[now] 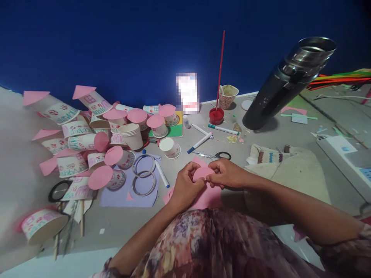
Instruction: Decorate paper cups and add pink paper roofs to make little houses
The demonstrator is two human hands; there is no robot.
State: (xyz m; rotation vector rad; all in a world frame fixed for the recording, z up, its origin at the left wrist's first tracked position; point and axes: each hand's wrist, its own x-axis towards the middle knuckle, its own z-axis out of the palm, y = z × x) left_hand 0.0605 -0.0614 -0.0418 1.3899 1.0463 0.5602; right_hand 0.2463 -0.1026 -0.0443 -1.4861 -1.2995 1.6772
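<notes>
Close to my body at the table's front, my left hand (187,183) and my right hand (223,173) pinch a small piece of pink paper (202,173) between them. Its edge looks rounded, and my fingers hide part of it. Beneath my hands lies a larger pink paper sheet (207,197). Just beyond, scissors (213,155) with black handles rest on the table. A plain white paper cup (169,148) stands to the left of them. Markers (199,143) lie a little farther back.
Many decorated paper cups with pink tops (116,156) crowd the left side. Two rings (144,173) lie on purple paper (116,199). A dark flask (285,87) stands at right, behind a cloth bag (295,166). A red pot (216,116) holds a tall stick.
</notes>
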